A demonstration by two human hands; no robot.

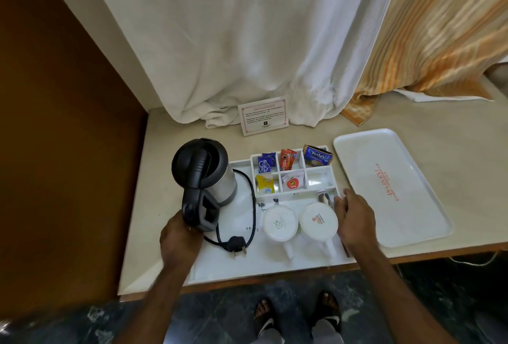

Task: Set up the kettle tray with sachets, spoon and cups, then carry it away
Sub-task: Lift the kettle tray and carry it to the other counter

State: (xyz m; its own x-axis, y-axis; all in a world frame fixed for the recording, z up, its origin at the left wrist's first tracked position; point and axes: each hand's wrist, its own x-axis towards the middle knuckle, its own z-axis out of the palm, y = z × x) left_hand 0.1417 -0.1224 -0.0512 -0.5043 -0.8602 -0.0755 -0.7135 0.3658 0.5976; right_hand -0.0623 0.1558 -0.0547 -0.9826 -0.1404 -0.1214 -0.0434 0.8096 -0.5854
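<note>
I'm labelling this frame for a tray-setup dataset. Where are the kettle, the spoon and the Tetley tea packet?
kettle [220, 178]: head view, on its steel body.
spoon [322, 196]: head view, on its bowl, by the right hand's fingertips.
Tetley tea packet [318, 155]: head view, on its printed front.

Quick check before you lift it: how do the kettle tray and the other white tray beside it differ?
The kettle tray is loaded: kettle, sachets, spoon and two upturned cups. The side tray carries nothing. The kettle tray has divided compartments along its far side, while the side tray is one flat surface with red lettering. The left hand and right hand are at the kettle tray's sides; none touches the side tray. Both are white, rectangular and rimmed.
</note>
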